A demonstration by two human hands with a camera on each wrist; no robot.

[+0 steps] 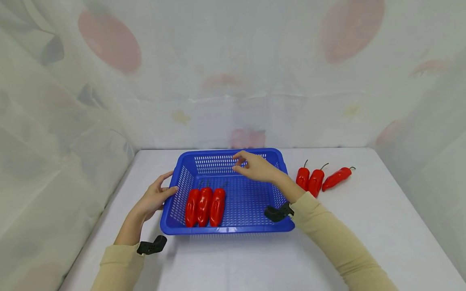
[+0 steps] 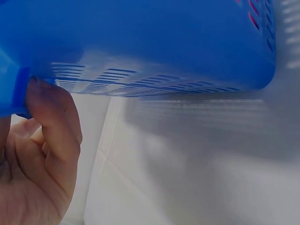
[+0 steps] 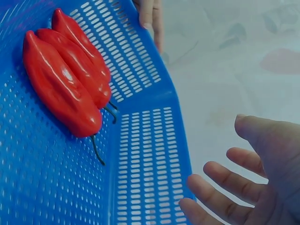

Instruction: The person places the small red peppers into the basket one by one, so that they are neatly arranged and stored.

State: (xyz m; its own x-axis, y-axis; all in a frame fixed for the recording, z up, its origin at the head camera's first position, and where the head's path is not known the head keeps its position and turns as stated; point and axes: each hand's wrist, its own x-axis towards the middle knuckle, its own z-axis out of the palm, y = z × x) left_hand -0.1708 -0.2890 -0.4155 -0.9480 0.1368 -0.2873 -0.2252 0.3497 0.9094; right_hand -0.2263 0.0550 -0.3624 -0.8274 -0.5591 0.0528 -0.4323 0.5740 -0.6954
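A blue plastic basket (image 1: 247, 230) with slotted walls sits mid-table. My left hand (image 1: 154, 198) grips its left rim, thumb on top and fingers beneath; the left wrist view shows the fingers (image 2: 58, 122) curled at the rim. Three red chili peppers (image 1: 205, 206) with dark stems lie side by side in the basket's left part, also plain in the right wrist view as peppers (image 3: 65, 84). Over the basket's back right hovers my right hand (image 1: 255, 165), fingers loosely bent and holding nothing. The right wrist view shows its fingers (image 3: 234, 180) spread apart near the rim.
Three more red peppers (image 1: 316, 182) lie on the white table (image 1: 364, 226) right of the basket, partly behind the right forearm. A pale printed curtain (image 1: 225, 113) hangs along the table's back and sides. Each wrist carries a black camera (image 1: 278, 213).
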